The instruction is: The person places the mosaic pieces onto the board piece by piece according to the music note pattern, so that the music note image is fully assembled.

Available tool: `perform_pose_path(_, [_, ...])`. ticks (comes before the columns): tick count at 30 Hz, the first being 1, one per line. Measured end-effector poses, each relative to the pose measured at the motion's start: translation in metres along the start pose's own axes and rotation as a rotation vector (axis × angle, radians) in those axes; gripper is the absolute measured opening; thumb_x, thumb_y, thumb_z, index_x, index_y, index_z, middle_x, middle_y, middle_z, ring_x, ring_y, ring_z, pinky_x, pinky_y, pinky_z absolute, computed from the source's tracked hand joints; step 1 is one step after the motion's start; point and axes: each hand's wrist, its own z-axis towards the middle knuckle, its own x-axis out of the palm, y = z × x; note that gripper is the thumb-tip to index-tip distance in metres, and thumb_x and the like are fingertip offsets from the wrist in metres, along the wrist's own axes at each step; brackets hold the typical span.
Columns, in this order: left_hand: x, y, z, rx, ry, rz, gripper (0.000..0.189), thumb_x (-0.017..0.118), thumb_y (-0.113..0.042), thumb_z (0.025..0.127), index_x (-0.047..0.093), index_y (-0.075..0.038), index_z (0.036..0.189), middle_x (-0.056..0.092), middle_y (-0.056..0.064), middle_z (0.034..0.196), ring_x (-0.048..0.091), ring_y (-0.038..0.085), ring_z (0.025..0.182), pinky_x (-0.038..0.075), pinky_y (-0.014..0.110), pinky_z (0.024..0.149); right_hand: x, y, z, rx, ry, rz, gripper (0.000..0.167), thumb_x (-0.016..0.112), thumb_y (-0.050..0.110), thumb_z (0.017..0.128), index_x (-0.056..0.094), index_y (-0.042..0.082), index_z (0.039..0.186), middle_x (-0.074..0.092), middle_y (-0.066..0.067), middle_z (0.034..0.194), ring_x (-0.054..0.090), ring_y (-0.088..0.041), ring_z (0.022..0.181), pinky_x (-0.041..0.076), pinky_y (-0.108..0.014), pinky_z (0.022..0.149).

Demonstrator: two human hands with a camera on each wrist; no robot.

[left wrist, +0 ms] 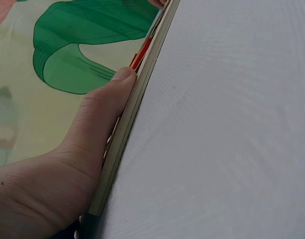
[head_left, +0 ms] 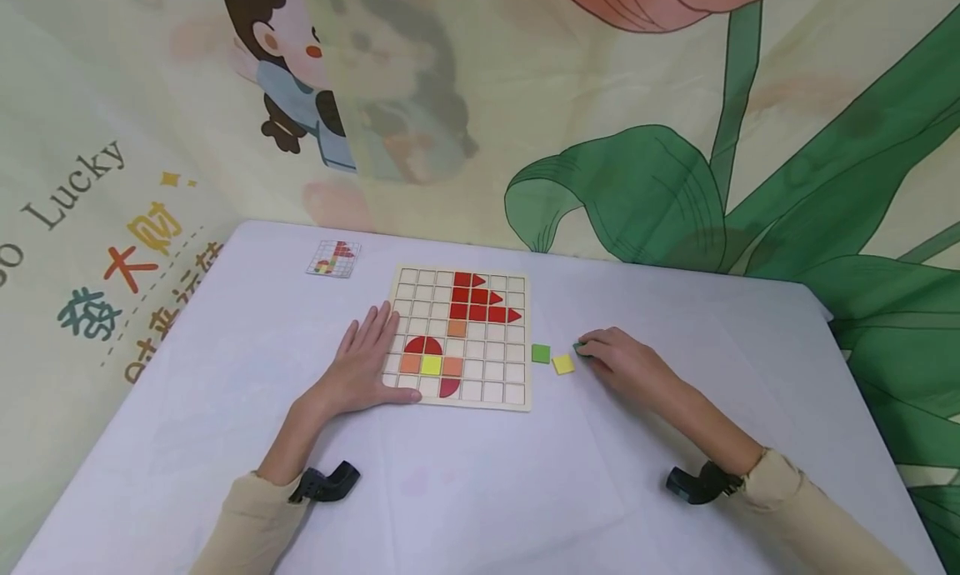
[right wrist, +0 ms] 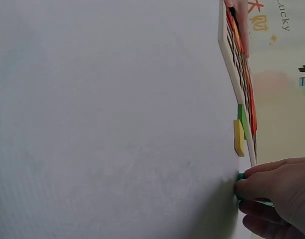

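My left hand (head_left: 358,373) lies with straight, spread fingers over the left edge of a square grid board (head_left: 495,373), its thumb along the lower edge. In the left wrist view the thumb (left wrist: 95,112) presses at the board's rim. Red, orange and yellow pieces fill some of the board's cells. To the right of the board, my right hand (head_left: 626,365) pinches a dark green piece (head_left: 579,349), mostly covered by the fingers, low at the table. A yellow tile (head_left: 563,364) and a light green tile (head_left: 541,353) lie between that hand and the board.
A small pattern card (head_left: 333,259) with a similar grid picture lies behind the board to the left. White cloth (head_left: 480,492) covers the table, and a printed curtain (head_left: 480,208) hangs along its back edge. Each wrist carries a black camera mount (head_left: 327,482).
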Motion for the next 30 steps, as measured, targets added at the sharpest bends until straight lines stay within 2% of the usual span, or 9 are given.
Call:
perform_pose_path(6, [-0.003, -0.001, 0.001, 0.000, 0.004, 0.014, 0.125, 0.076, -0.061, 0.070, 0.008, 0.003, 0.154, -0.001, 0.020, 0.164, -0.002, 0.039, 0.152, 0.001, 0.059, 0.121, -0.001, 0.001, 0.007, -0.066, -0.162, -0.027, 0.022, 0.076, 0.004, 0.078, 0.074, 0.008, 0.100, 0.070, -0.005, 0.102, 0.064, -0.021, 0.097, 0.058, -0.034, 0.078])
perform_pose_path(9, [-0.003, -0.001, 0.001, -0.003, 0.003, 0.015, 0.125, 0.076, -0.061, 0.070, 0.008, 0.002, 0.154, -0.001, 0.019, 0.164, -0.002, 0.039, 0.152, 0.000, 0.059, 0.121, -0.008, 0.017, 0.016, -0.110, -0.229, 0.044, 0.023, 0.079, 0.007, 0.078, 0.074, 0.009, 0.100, 0.069, -0.005, 0.102, 0.064, -0.020, 0.098, 0.058, -0.032, 0.079])
perform_pose_path(11, [-0.003, 0.000, 0.001, -0.006, 0.001, 0.006, 0.125, 0.076, -0.060, 0.070, 0.008, 0.002, 0.154, -0.001, 0.019, 0.164, -0.002, 0.039, 0.152, 0.000, 0.059, 0.121, -0.010, 0.033, 0.025, -0.176, -0.253, 0.099, 0.025, 0.080, 0.008, 0.077, 0.074, 0.009, 0.101, 0.069, -0.004, 0.102, 0.064, -0.019, 0.098, 0.058, -0.030, 0.080])
perform_pose_path(16, [-0.001, -0.001, 0.001, 0.002, 0.007, -0.007, 0.126, 0.077, -0.060, 0.069, 0.008, 0.002, 0.154, -0.001, 0.019, 0.164, -0.003, 0.039, 0.152, 0.000, 0.059, 0.121, -0.006, 0.078, 0.049, -0.348, -0.229, 0.165, 0.026, 0.081, 0.012, 0.077, 0.075, 0.010, 0.102, 0.070, -0.002, 0.101, 0.064, -0.015, 0.098, 0.057, -0.023, 0.082])
perform_pose_path(20, [0.000, 0.000, 0.000, 0.007, 0.003, 0.005, 0.125, 0.076, -0.061, 0.070, 0.008, 0.001, 0.155, -0.001, 0.018, 0.164, -0.002, 0.038, 0.152, 0.000, 0.059, 0.121, -0.001, 0.107, 0.066, -0.430, -0.201, 0.187, 0.025, 0.079, 0.014, 0.080, 0.074, 0.011, 0.104, 0.070, -0.001, 0.102, 0.063, -0.014, 0.097, 0.056, -0.020, 0.082])
perform_pose_path(24, [-0.001, -0.001, 0.001, 0.013, -0.002, 0.005, 0.125, 0.076, -0.060, 0.070, 0.008, 0.001, 0.155, 0.000, 0.018, 0.164, -0.002, 0.038, 0.152, 0.000, 0.059, 0.121, 0.002, 0.122, 0.076, -0.465, -0.189, 0.214, 0.026, 0.078, 0.015, 0.081, 0.074, 0.011, 0.106, 0.070, 0.000, 0.103, 0.063, -0.012, 0.096, 0.055, -0.018, 0.082])
perform_pose_path(30, [-0.002, 0.000, 0.000, 0.012, 0.007, 0.002, 0.125, 0.076, -0.060, 0.070, 0.008, 0.002, 0.154, -0.001, 0.019, 0.164, -0.002, 0.039, 0.152, 0.000, 0.059, 0.120, 0.008, 0.132, 0.084, -0.476, -0.159, 0.253, 0.027, 0.078, 0.017, 0.082, 0.074, 0.010, 0.107, 0.070, 0.000, 0.103, 0.063, -0.013, 0.098, 0.054, -0.019, 0.085])
